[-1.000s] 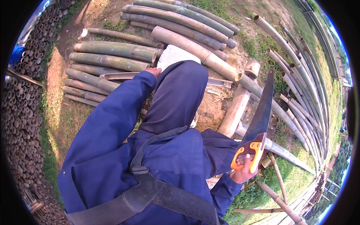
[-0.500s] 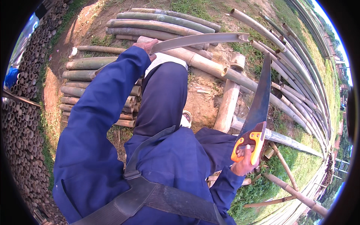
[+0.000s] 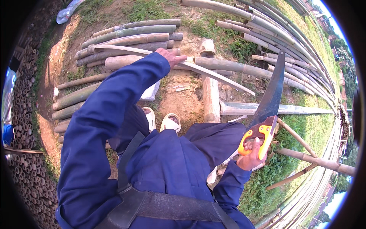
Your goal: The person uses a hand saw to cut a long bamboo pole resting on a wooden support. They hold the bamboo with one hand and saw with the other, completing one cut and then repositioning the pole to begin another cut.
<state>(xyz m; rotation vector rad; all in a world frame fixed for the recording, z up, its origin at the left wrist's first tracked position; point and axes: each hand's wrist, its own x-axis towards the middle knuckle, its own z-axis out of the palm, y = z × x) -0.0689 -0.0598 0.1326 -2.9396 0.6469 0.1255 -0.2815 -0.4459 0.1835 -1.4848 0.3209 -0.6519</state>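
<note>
Stretched forward, my left hand (image 3: 171, 58) is closed over a long split bamboo strip (image 3: 219, 76). The strip slants across the thick bamboo pole (image 3: 238, 66), which runs left to right in front of me. Some of my left fingers are hidden beneath the strip. At the right, my right hand (image 3: 251, 155) grips a hand saw (image 3: 268, 93) by its yellow-orange handle. Its dark blade points up and away, apart from the strip. The pole passes by an upright wooden post (image 3: 211, 95) with a round bamboo end (image 3: 207, 46) at its far end.
Cut bamboo lengths (image 3: 141, 30) lie stacked at the far left, with another stack (image 3: 70, 101) nearer. Long poles (image 3: 289, 42) fan out at the right. A horizontal pole (image 3: 274, 108) and a crossed-stick frame (image 3: 305, 156) stand right. Piled bamboo ends (image 3: 28, 181) fill the left edge.
My left hand has moved right, and the strip now reaches further right and slants toward me. The left knee has lowered, showing both sandals. The saw stays in my right hand.
</note>
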